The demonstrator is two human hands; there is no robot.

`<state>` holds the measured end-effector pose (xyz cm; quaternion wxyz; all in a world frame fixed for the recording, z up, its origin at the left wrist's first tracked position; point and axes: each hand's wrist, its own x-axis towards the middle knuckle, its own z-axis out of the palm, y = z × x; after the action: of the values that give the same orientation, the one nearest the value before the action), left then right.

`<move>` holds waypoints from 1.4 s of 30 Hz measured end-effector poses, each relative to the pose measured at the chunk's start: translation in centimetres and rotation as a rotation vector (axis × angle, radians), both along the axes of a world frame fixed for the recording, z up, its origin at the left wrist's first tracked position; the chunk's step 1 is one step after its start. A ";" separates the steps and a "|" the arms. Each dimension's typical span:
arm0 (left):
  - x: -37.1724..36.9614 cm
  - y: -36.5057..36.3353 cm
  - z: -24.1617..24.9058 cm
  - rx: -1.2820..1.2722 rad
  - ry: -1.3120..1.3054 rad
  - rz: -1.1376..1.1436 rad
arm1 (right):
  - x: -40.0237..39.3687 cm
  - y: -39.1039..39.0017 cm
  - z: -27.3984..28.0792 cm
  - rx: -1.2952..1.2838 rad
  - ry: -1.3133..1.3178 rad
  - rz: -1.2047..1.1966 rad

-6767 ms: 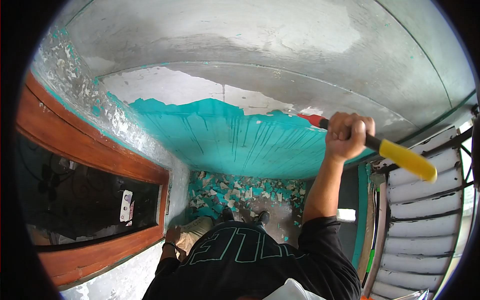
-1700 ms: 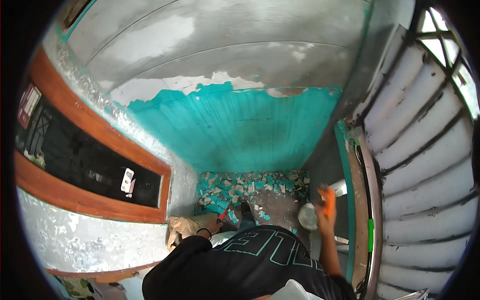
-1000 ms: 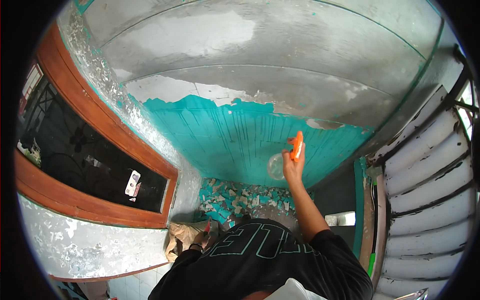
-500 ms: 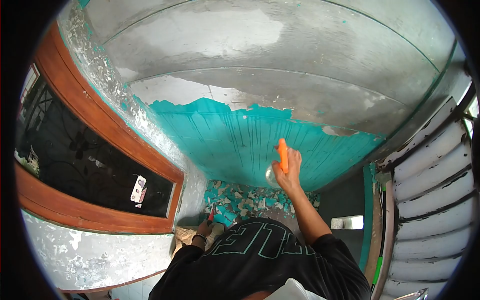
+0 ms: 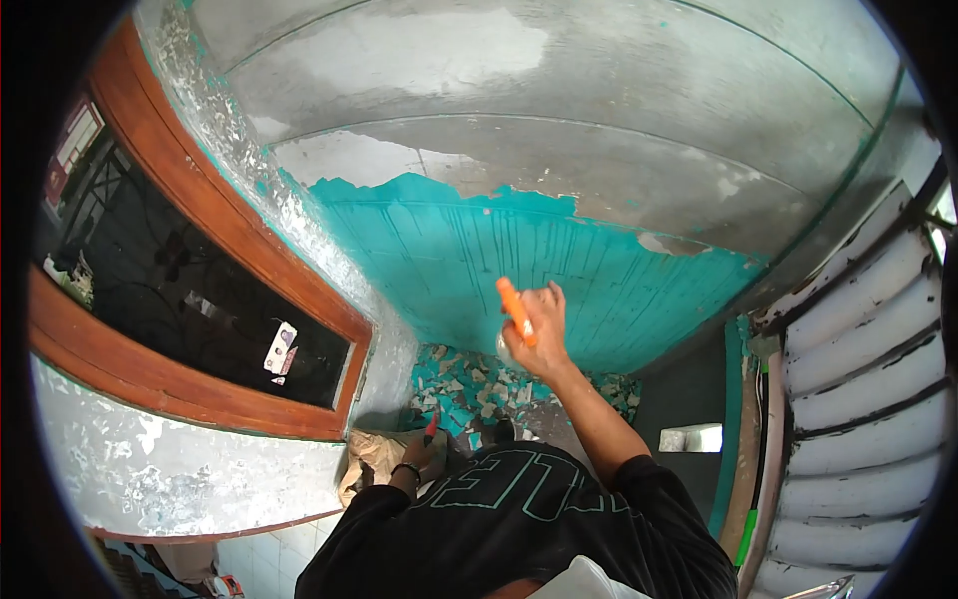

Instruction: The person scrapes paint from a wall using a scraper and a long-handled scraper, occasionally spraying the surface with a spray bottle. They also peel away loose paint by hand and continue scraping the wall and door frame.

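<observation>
Along the foot of the teal wall point(image 5: 419, 265), I see paint flakes point(image 5: 469, 384) littering the floor. A wooden window frame point(image 5: 225, 185) flanks the left, slats point(image 5: 863, 389) the right. A crumpled brown bundle point(image 5: 367, 467) lies just beside my left hand point(image 5: 426, 459), its fingers wrapped round a red-tipped tool point(image 5: 431, 427). My right hand point(image 5: 542, 334) reaches forward, gripping the orange-topped spray bottle point(image 5: 516, 312) before the wall, hiding most of its body.

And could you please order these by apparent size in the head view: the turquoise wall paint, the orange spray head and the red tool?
1. Turquoise wall paint
2. Orange spray head
3. Red tool, judging only its visible part
</observation>
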<state>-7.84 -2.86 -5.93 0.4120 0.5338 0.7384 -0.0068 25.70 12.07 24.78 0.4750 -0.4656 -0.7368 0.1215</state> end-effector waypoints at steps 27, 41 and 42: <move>17.2 6.8 4.6 0.251 -0.145 -0.978 | 17.6 -59.6 -7.7 0.365 0.306 -2.002; 28.0 5.9 10.4 0.464 -0.479 -0.635 | 19.8 -58.7 -9.0 0.257 -0.126 -1.957; 27.9 5.9 10.2 0.463 -0.473 -0.617 | 19.6 -58.2 -9.2 0.275 -0.196 -2.013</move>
<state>20.06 3.09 4.28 0.4182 0.7937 0.4125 0.1582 45.30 -46.12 15.61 0.3436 -0.8183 -0.0468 -0.4584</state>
